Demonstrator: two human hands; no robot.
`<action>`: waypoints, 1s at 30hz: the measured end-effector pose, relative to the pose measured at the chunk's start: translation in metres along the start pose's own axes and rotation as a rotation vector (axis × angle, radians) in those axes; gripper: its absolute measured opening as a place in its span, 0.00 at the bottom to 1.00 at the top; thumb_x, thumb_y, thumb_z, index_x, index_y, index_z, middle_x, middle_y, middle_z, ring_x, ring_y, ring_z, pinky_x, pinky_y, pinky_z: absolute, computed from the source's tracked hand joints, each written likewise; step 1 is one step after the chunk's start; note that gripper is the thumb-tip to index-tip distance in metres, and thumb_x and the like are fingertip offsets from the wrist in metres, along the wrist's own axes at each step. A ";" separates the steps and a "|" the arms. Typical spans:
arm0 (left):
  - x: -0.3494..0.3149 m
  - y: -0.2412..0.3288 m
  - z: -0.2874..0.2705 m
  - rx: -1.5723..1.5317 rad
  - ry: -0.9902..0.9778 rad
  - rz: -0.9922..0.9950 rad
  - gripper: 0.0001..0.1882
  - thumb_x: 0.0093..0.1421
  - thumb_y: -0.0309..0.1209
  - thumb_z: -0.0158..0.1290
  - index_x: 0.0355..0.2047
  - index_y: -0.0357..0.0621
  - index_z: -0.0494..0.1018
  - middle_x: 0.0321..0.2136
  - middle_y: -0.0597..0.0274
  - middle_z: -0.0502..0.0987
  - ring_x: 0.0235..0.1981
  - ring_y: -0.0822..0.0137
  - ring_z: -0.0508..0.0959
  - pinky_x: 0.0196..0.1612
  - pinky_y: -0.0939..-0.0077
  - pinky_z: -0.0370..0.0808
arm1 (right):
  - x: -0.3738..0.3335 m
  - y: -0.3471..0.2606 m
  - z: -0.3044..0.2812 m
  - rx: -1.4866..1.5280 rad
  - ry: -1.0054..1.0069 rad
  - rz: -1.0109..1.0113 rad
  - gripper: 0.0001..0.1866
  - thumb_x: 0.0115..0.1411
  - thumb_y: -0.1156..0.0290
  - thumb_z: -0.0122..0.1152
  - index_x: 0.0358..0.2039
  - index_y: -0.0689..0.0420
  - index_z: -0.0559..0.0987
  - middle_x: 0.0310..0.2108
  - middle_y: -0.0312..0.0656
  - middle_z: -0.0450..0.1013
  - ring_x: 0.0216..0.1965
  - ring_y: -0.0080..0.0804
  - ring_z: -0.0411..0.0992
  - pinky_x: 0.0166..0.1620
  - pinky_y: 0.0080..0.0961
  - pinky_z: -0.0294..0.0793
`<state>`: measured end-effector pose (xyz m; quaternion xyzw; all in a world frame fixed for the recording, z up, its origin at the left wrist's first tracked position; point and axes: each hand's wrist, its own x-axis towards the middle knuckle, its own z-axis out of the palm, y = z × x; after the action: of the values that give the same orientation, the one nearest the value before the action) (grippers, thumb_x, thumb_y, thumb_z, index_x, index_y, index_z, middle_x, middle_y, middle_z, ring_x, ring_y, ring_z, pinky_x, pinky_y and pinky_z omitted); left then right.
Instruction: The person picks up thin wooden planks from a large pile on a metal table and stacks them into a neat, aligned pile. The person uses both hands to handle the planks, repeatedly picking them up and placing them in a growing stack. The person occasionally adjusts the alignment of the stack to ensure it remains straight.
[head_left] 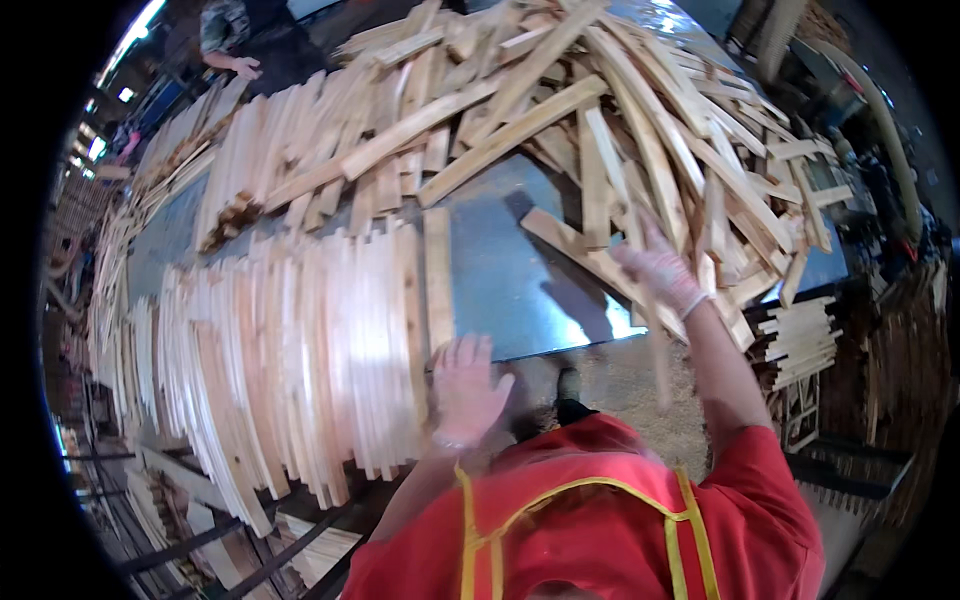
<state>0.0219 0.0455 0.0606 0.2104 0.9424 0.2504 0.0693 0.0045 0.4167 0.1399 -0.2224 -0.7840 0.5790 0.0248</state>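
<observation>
I am looking down on a wide metal-topped table, and I place everything else against its bare grey patch in the middle. Beyond and to the right of that patch rises the loose heap of wooden slats, pieces crossing at all angles, some overhanging the table's right edge. Left of the patch lies the sorted row of slats, laid side by side and roughly parallel, their near ends hanging out past the table's near edge; I judge they are lined up this way so they can be gathered as a batch. A smaller stack of short slats sits off the table's right corner, lower down.

My right hand, gloved, reaches to the patch's right rim and meets a long slat that lies diagonally across the metal; motion blur hides the fingers, so I cannot tell whether they are closed round it or only resting on it. My left hand, also gloved, hovers spread and empty at the near edge of the patch, just beside the last slat of the sorted row.

Open room is mainly the bare patch itself and the sawdust-strewn floor below its near edge. Another person's hand works at the far left corner, well apart from mine.
</observation>
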 end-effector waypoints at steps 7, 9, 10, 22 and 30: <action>0.035 -0.072 0.031 0.667 -0.146 0.135 0.37 0.56 0.44 0.61 0.65 0.47 0.70 0.65 0.54 0.68 0.68 0.48 0.64 0.72 0.46 0.56 | 0.073 0.140 0.170 -0.271 -0.174 0.107 0.34 0.64 0.51 0.64 0.62 0.62 0.74 0.42 0.55 0.81 0.41 0.48 0.81 0.47 0.42 0.80; 0.003 -0.099 0.026 0.695 -0.012 0.043 0.36 0.54 0.39 0.59 0.65 0.47 0.70 0.64 0.55 0.68 0.67 0.48 0.64 0.72 0.46 0.56 | 0.054 0.088 0.208 -0.582 -0.234 0.184 0.31 0.64 0.50 0.59 0.58 0.61 0.80 0.52 0.64 0.79 0.56 0.57 0.78 0.59 0.47 0.76; 0.003 -0.098 0.022 0.583 -0.019 -0.041 0.35 0.52 0.35 0.57 0.63 0.47 0.70 0.64 0.55 0.68 0.67 0.48 0.64 0.71 0.45 0.57 | 0.051 0.073 0.215 -0.544 -0.222 0.189 0.29 0.64 0.50 0.58 0.55 0.62 0.81 0.51 0.63 0.79 0.55 0.58 0.78 0.59 0.47 0.76; -0.001 -0.067 0.037 0.290 0.059 0.026 0.27 0.61 0.26 0.49 0.63 0.48 0.73 0.64 0.48 0.69 0.70 0.48 0.65 0.72 0.48 0.60 | 0.077 0.052 0.239 -0.473 -0.485 0.188 0.34 0.61 0.48 0.62 0.53 0.69 0.81 0.50 0.68 0.79 0.56 0.60 0.78 0.59 0.45 0.75; 0.019 -0.025 -0.012 -0.264 0.373 -0.403 0.37 0.57 0.20 0.50 0.70 0.42 0.65 0.65 0.40 0.66 0.64 0.39 0.70 0.67 0.54 0.70 | 0.080 0.057 0.295 0.136 -0.934 0.293 0.32 0.69 0.48 0.60 0.61 0.62 0.76 0.52 0.52 0.80 0.55 0.44 0.79 0.58 0.39 0.78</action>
<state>-0.0076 0.0285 0.0581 -0.0412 0.9210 0.3863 -0.0300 -0.1370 0.1957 -0.0263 -0.0447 -0.6325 0.6639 -0.3965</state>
